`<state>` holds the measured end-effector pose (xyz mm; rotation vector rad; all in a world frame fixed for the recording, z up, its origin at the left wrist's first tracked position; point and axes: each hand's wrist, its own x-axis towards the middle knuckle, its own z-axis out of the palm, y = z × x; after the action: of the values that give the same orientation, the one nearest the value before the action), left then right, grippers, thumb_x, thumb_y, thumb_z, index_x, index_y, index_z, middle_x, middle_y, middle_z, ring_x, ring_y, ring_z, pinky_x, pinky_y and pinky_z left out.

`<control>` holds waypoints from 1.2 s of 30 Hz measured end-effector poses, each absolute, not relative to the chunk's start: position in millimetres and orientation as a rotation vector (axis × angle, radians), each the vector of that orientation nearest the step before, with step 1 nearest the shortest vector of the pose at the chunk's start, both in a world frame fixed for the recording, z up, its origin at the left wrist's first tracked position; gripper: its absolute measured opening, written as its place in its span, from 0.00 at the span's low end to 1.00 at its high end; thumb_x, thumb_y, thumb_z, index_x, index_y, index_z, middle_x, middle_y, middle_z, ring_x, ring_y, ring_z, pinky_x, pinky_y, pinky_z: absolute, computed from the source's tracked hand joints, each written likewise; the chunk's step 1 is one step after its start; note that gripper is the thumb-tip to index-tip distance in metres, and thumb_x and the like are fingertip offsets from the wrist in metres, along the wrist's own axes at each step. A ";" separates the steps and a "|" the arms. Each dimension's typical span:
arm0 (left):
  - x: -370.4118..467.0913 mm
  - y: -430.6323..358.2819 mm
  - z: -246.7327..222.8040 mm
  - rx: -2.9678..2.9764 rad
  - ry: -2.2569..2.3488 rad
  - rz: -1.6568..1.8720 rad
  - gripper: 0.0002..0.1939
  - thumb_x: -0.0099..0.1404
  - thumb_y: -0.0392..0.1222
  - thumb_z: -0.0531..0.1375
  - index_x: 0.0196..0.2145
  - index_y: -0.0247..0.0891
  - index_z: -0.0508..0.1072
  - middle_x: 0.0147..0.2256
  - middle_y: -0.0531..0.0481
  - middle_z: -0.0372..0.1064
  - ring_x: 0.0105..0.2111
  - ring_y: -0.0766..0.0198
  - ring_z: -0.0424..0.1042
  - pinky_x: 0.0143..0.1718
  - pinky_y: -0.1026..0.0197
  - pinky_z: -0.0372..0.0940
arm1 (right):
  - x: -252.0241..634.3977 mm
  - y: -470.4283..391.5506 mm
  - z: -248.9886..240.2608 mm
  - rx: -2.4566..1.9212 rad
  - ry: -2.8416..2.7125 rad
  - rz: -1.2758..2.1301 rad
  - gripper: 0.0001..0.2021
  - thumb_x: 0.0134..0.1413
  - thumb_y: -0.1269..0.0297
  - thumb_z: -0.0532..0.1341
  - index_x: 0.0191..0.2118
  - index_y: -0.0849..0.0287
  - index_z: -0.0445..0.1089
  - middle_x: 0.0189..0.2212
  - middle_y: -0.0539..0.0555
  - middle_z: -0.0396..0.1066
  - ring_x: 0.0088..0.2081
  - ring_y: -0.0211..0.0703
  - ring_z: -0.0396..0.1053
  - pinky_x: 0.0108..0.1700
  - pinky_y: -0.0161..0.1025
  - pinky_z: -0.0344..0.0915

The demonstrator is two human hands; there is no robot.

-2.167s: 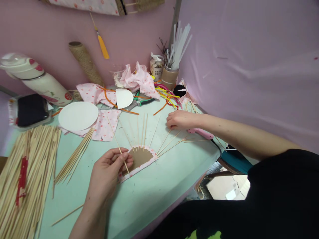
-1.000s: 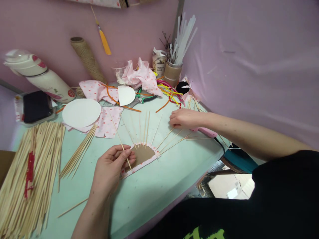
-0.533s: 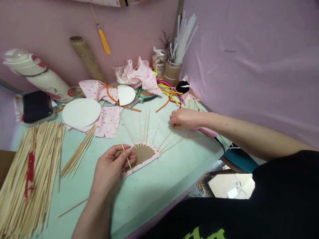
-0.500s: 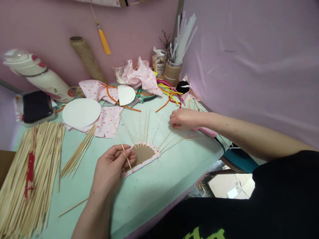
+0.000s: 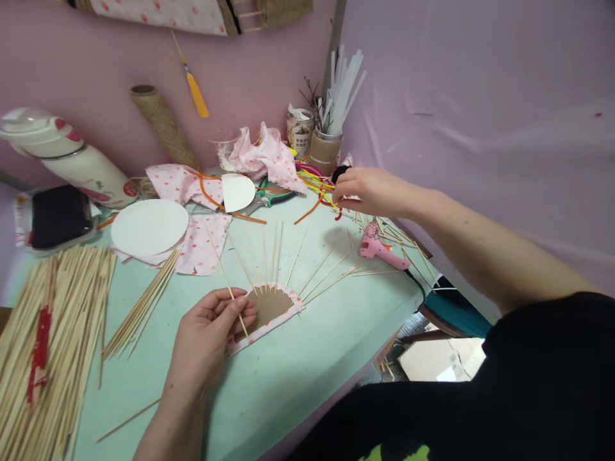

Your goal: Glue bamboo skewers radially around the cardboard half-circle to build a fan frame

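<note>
A brown half-round card edged with pink dotted cloth [image 5: 269, 307] lies on the mint table [image 5: 298, 365], with several thin bamboo sticks [image 5: 273, 253] fanning out from its curved edge. My left hand [image 5: 206, 336] rests on the card's left end and pinches one bamboo stick [image 5: 223, 275] that slants up to the left. My right hand [image 5: 368, 189] hovers at the back right, fingers curled over the coloured strips [image 5: 319, 186] and a black object [image 5: 340, 171]. Whether it holds anything is hidden. A pink glue gun [image 5: 379, 250] lies just below it.
A big heap of bamboo sticks [image 5: 48, 339] fills the left, with a smaller bundle [image 5: 141, 307] beside it. White card discs [image 5: 148, 225], pink dotted cloth [image 5: 196, 240], pliers [image 5: 269, 197], a twine cone [image 5: 163, 125], a flask [image 5: 72, 160] and jars of strips [image 5: 324, 144] crowd the back.
My right hand has lifted off the glue gun and moved up and back to the coloured strips, uncovering the gun. My left hand keeps its grip on the stick.
</note>
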<state>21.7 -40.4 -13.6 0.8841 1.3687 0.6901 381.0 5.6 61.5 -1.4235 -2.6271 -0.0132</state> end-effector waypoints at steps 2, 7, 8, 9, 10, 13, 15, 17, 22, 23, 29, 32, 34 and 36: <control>21.9 -40.6 -13.7 0.881 1.358 0.693 0.28 0.41 0.55 0.74 0.36 0.36 0.73 0.28 0.46 0.77 0.26 0.61 0.76 0.19 0.70 0.61 | 377.0 5.4 55.8 -1.389 -2.660 0.014 0.11 0.63 0.66 0.53 0.35 0.59 0.73 0.34 0.57 0.71 0.37 0.44 0.64 0.40 0.40 0.57; 21.5 -40.4 -14.9 0.891 1.327 0.709 0.27 0.41 0.54 0.74 0.35 0.35 0.73 0.28 0.46 0.76 0.25 0.61 0.76 0.19 0.70 0.61 | 368.1 7.6 37.5 -1.354 -2.734 0.101 0.11 0.63 0.67 0.54 0.34 0.60 0.73 0.33 0.57 0.72 0.37 0.44 0.65 0.40 0.40 0.58; 21.2 -40.2 -15.3 0.893 1.325 0.711 0.27 0.41 0.54 0.74 0.35 0.35 0.73 0.28 0.46 0.76 0.25 0.62 0.75 0.18 0.70 0.60 | 367.6 8.7 35.4 -1.362 -2.747 0.114 0.11 0.63 0.67 0.54 0.34 0.60 0.73 0.33 0.57 0.72 0.37 0.44 0.65 0.39 0.40 0.58; 20.7 -39.9 -15.6 0.893 1.324 0.714 0.27 0.42 0.54 0.74 0.35 0.35 0.73 0.28 0.46 0.76 0.25 0.62 0.75 0.18 0.70 0.60 | 367.3 9.8 33.9 -1.372 -2.759 0.125 0.11 0.62 0.67 0.54 0.34 0.60 0.73 0.33 0.57 0.72 0.38 0.44 0.65 0.39 0.40 0.58; 20.3 -39.8 -15.9 0.889 1.324 0.716 0.27 0.42 0.54 0.74 0.35 0.36 0.73 0.28 0.46 0.77 0.25 0.62 0.75 0.18 0.70 0.60 | 366.9 10.7 33.1 -1.380 -2.769 0.133 0.10 0.62 0.68 0.54 0.34 0.60 0.73 0.33 0.57 0.72 0.38 0.44 0.65 0.39 0.39 0.58; 19.8 -41.0 -16.7 0.878 1.277 0.662 0.25 0.43 0.52 0.74 0.34 0.36 0.74 0.27 0.46 0.76 0.25 0.62 0.75 0.23 0.66 0.66 | 358.4 8.1 33.3 -1.350 -2.760 0.100 0.10 0.63 0.67 0.55 0.35 0.60 0.73 0.34 0.57 0.73 0.37 0.44 0.66 0.38 0.39 0.58; 21.2 -44.1 -16.9 0.917 1.180 0.539 0.21 0.45 0.51 0.73 0.31 0.35 0.75 0.25 0.47 0.75 0.25 0.63 0.74 0.26 0.64 0.68 | 341.7 -2.3 34.4 -1.272 -2.726 -0.006 0.12 0.66 0.67 0.53 0.37 0.60 0.73 0.35 0.57 0.73 0.38 0.43 0.66 0.38 0.40 0.57; 24.2 -48.6 -16.4 0.970 1.067 0.375 0.17 0.47 0.49 0.72 0.29 0.35 0.76 0.24 0.48 0.74 0.23 0.64 0.72 0.27 0.63 0.68 | 316.2 -20.5 34.5 -1.134 -2.709 -0.158 0.14 0.68 0.67 0.50 0.41 0.59 0.73 0.38 0.57 0.74 0.38 0.43 0.66 0.38 0.41 0.57; 31.5 -59.4 -12.6 1.012 0.909 0.178 0.08 0.51 0.43 0.69 0.24 0.38 0.75 0.21 0.50 0.71 0.22 0.64 0.70 0.26 0.62 0.66 | 254.6 -69.0 23.5 -0.680 -2.824 -0.296 0.12 0.67 0.68 0.52 0.39 0.57 0.74 0.35 0.52 0.73 0.35 0.41 0.64 0.32 0.41 0.52; 32.0 -60.7 -11.6 1.021 0.891 0.169 0.07 0.51 0.42 0.68 0.23 0.39 0.74 0.21 0.50 0.71 0.22 0.64 0.70 0.26 0.63 0.66 | 247.9 -74.0 20.0 -0.645 -2.834 -0.296 0.12 0.66 0.69 0.53 0.37 0.57 0.74 0.32 0.51 0.72 0.34 0.41 0.63 0.32 0.41 0.51; 34.1 -64.2 -7.2 1.041 0.851 0.161 0.06 0.51 0.41 0.67 0.22 0.39 0.73 0.20 0.51 0.70 0.21 0.65 0.68 0.25 0.63 0.66 | 242.1 -69.6 11.7 -0.566 -2.882 -0.297 0.12 0.66 0.68 0.54 0.32 0.57 0.71 0.27 0.51 0.67 0.32 0.40 0.60 0.30 0.41 0.49; 33.9 -60.6 -8.3 1.006 0.900 0.219 0.12 0.49 0.46 0.69 0.26 0.37 0.75 0.22 0.49 0.72 0.23 0.64 0.71 0.27 0.62 0.68 | 258.9 -50.6 14.3 -0.566 -2.916 -0.334 0.13 0.68 0.68 0.51 0.34 0.58 0.71 0.30 0.52 0.69 0.34 0.41 0.60 0.32 0.40 0.51; 30.9 -55.8 -10.2 0.989 1.000 0.340 0.19 0.47 0.52 0.71 0.31 0.35 0.77 0.26 0.47 0.75 0.27 0.63 0.74 0.31 0.62 0.71 | 278.6 -33.2 13.4 -0.739 -2.916 -0.374 0.14 0.69 0.70 0.49 0.37 0.60 0.71 0.33 0.54 0.70 0.35 0.41 0.60 0.35 0.40 0.53; 26.1 -50.9 -11.9 0.973 1.106 0.483 0.25 0.48 0.58 0.70 0.34 0.34 0.76 0.29 0.46 0.76 0.29 0.63 0.75 0.33 0.62 0.72 | 300.8 -16.4 8.4 -0.944 -2.900 -0.366 0.15 0.69 0.71 0.47 0.38 0.60 0.71 0.35 0.55 0.70 0.36 0.42 0.61 0.36 0.40 0.54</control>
<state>26.1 -50.9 -11.9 0.9728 1.1060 0.4833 300.8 -16.4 8.4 -0.9444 -2.9004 -0.3664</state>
